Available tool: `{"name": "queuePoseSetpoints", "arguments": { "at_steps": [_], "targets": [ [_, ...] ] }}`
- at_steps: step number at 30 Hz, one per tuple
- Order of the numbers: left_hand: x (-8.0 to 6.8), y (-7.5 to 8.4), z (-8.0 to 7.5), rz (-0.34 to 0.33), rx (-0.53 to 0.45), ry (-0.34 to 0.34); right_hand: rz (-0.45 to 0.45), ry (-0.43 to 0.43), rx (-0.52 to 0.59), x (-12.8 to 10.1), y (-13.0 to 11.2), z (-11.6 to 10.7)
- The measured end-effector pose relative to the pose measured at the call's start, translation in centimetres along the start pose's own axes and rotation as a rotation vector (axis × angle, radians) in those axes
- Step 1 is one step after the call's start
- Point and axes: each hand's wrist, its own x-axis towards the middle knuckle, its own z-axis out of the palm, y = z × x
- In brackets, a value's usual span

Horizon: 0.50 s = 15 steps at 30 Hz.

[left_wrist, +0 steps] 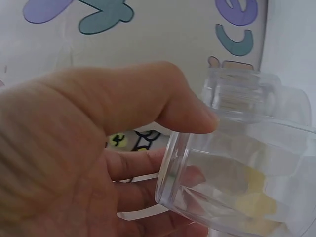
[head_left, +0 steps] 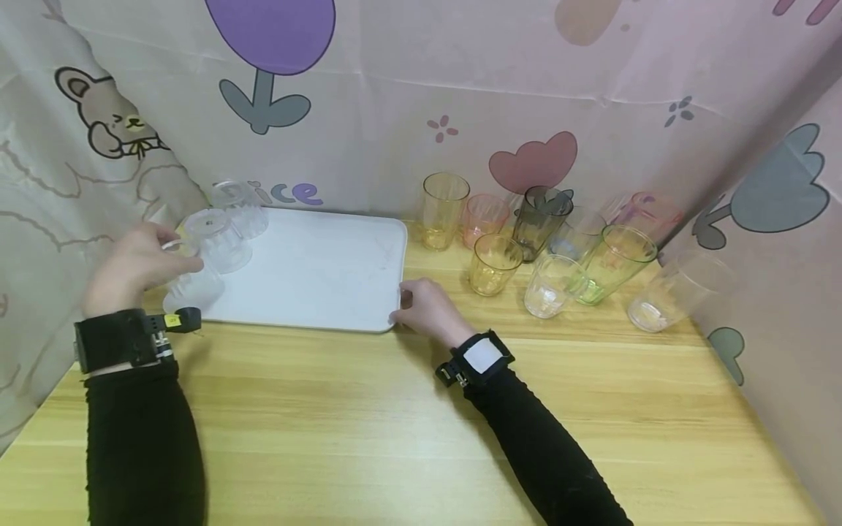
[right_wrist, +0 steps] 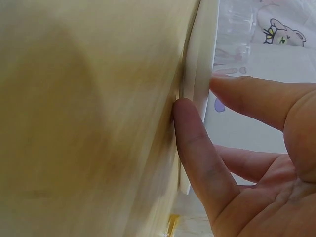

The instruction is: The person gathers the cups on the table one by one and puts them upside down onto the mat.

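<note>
My left hand (head_left: 134, 267) gripped a clear cup (head_left: 194, 285), thumb over its rim, at the near-left corner of the white tray (head_left: 316, 270); my right hand (head_left: 427, 310) pinched the tray's right edge. Best to keep the tray steady and set the cup down square beside the two clear cups (head_left: 226, 226). Wooden table (head_left: 421, 424), coloured glasses (head_left: 526, 241) well right, cartoon curtain (head_left: 395, 95) behind.

Light is bright, soft and even across the desk (head_left: 421, 424), with only faint shadows just beside the sleeves. The white tray (head_left: 316, 270) is washed pale, its surface nearly featureless. Left of the tray the clear cup (head_left: 197, 281) is smeared. Both wrist views are blurred: the left hand (left_wrist: 74, 158) looms soft, and the desk beside the tray's rim is streaked.
</note>
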Motion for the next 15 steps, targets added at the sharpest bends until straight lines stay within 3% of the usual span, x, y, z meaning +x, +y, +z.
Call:
{"name": "queuePoseSetpoints", "arguments": {
  "at_steps": [15],
  "targets": [
    [0.72, -0.42, 0.47, 0.012, 0.017, -0.077, -0.005, 0.0, 0.002, 0.0, 0.07, -0.09]
  ]
}}
